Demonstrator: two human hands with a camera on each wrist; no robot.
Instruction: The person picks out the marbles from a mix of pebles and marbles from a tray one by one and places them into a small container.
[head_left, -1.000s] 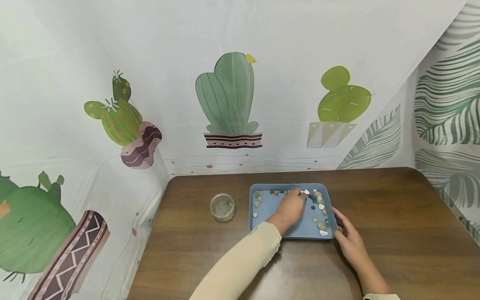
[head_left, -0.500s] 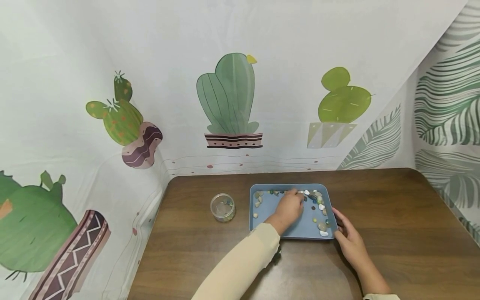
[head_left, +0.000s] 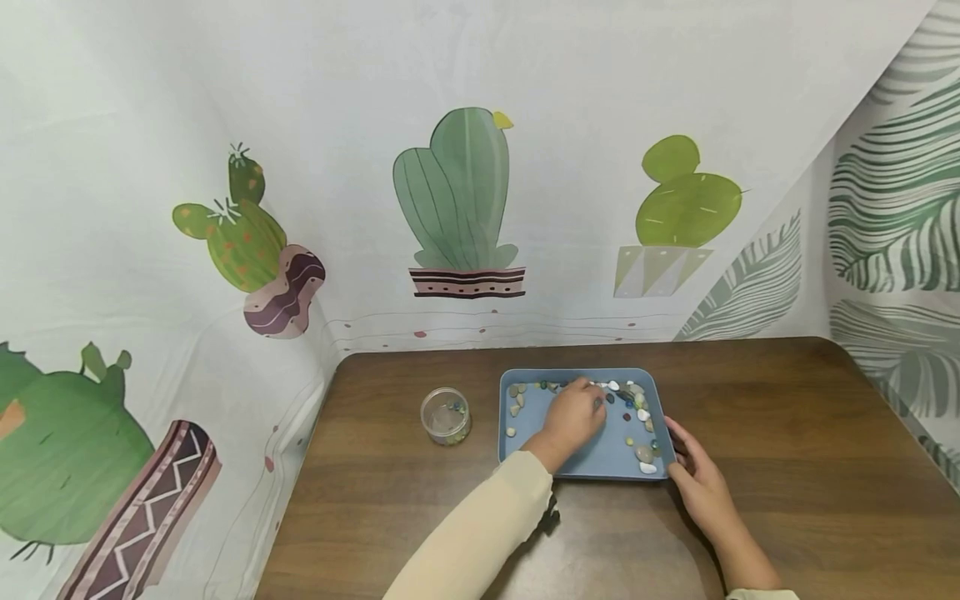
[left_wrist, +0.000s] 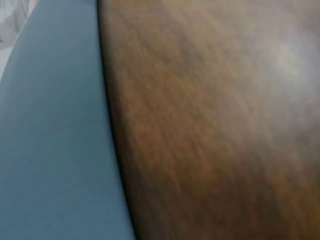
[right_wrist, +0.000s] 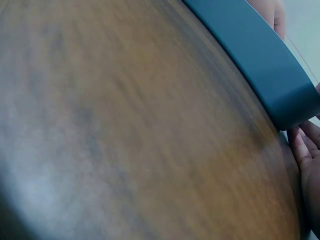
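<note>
A shallow blue tray (head_left: 577, 477) lies on the wooden table, holding pebbles and glass beads along its left, back and right sides. My left hand (head_left: 574, 417) reaches over the front rim into it. Its curled fingers pinch a small dark pebble (head_left: 597, 403), partly hidden by the fingertips. Just right of them lies another dark pebble (head_left: 610, 398). At the front right corner my right hand (head_left: 699, 475) grips the tray, thumb at the front and fingers along the side. In the right wrist view, fingers (right_wrist: 300, 145) show against the tray corner.
Left of the tray stands a clear round tub (head_left: 446, 417) with a few beads inside. A reddish bead (head_left: 626, 417) lies off the rows in the tray. Behind the table (head_left: 397, 500) hangs a cactus-print cloth (head_left: 570, 208).
My left hand has shifted slightly left and back from the tray's back row, uncovering a dark pebble to its right. My right hand stays at the corner; the tray has hardly moved.
</note>
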